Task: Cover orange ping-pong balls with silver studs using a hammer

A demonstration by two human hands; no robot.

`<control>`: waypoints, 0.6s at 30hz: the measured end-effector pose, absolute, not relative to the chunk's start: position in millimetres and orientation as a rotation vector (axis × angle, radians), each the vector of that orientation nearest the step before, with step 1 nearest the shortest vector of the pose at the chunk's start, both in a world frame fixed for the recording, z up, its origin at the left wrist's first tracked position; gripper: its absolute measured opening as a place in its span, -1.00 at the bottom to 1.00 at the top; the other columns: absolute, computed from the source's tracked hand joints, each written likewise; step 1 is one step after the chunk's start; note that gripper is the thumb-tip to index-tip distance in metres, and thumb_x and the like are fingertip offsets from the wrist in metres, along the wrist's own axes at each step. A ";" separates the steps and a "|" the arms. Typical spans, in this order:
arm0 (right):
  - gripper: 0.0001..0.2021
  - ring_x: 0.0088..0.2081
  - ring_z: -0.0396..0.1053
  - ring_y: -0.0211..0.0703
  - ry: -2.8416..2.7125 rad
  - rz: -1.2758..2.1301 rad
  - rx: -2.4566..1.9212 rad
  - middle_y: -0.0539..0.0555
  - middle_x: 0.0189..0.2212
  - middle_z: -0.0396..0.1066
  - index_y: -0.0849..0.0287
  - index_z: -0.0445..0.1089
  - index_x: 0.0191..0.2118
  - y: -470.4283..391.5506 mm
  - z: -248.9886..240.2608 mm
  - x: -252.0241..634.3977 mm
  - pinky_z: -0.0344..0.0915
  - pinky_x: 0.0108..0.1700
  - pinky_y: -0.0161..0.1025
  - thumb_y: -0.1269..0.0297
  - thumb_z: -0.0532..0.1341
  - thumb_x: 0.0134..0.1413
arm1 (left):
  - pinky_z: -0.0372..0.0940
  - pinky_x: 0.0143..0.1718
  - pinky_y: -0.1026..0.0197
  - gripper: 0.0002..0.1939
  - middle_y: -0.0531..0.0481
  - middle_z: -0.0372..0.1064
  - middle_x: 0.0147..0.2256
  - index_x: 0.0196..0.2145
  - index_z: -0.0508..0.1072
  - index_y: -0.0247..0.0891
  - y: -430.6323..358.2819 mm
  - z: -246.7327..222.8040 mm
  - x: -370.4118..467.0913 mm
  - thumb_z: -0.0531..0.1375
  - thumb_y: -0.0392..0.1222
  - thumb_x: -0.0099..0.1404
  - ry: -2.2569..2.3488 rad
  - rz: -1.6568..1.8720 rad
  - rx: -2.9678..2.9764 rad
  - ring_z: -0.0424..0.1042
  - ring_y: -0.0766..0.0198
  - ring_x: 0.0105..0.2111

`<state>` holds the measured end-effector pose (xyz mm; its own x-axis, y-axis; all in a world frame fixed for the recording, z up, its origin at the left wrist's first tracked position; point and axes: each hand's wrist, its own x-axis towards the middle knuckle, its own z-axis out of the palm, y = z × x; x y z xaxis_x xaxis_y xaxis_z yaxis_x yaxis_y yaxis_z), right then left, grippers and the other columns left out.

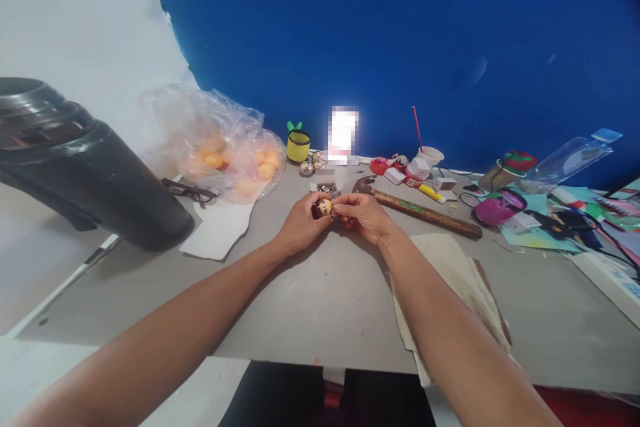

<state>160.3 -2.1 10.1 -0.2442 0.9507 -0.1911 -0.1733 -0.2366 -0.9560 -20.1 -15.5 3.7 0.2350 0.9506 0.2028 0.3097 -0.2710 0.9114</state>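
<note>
A small round ball (325, 207), yellowish with dark and shiny parts, is held above the middle of the table. My left hand (304, 223) wraps its fingers round the ball from the left. At the ball's right side, my right hand (364, 215) has thumb and forefinger pinched together; whatever lies between those fingertips is too small to make out. Just behind my hands sits a small open box (327, 188) of shiny metal bits. Several shiny studded balls (307, 168) rest farther back.
A hammer (425, 211) lies right of my hands, beyond a folded cloth (445, 273). A large dark flask (110, 180), white paper (220, 230) and a bag of oranges (240, 163) occupy the left. Craft items and a power strip (607, 280) are at right.
</note>
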 end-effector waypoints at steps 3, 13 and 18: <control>-0.62 -0.58 0.18 -0.40 -1.128 1.643 -1.094 -0.04 -0.60 0.39 0.22 0.57 -0.41 -1.9 9.5 160.9 0.11 -0.53 -0.39 0.16 0.59 -0.42 | 0.36 -0.13 0.10 -0.66 -0.07 0.51 -0.15 -0.10 0.48 -0.24 -15.8 3.3 -20.8 0.28 -0.19 0.13 1.184 1.041 1.782 0.46 0.12 -0.18; -0.61 -0.57 0.18 -0.39 -1.183 1.664 -1.098 -0.01 -0.58 0.41 0.24 0.52 -0.45 -1.4 9.3 162.7 0.05 -0.55 -0.39 0.13 0.59 -0.43 | 0.36 0.00 0.04 -0.66 -0.09 0.51 -0.09 -0.09 0.51 -0.22 -12.4 -0.1 -23.1 0.28 -0.22 0.14 1.188 1.011 1.895 0.48 0.07 -0.09; -0.62 -0.57 0.17 -0.39 -1.200 1.664 -1.096 -0.02 -0.59 0.38 0.25 0.52 -0.45 -1.5 9.3 162.7 0.01 -0.55 -0.38 0.14 0.57 -0.42 | 0.36 0.01 0.05 -0.69 -0.07 0.51 -0.10 -0.10 0.52 -0.21 -11.3 -3.1 -23.2 0.27 -0.26 0.15 1.176 1.027 1.972 0.48 0.09 -0.09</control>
<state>162.7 -1.5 9.3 -0.3111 0.9307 -0.1924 -0.1114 -0.2368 -0.9651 -23.2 -11.3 -3.1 0.3027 0.9028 0.3055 0.4240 -0.4146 0.8052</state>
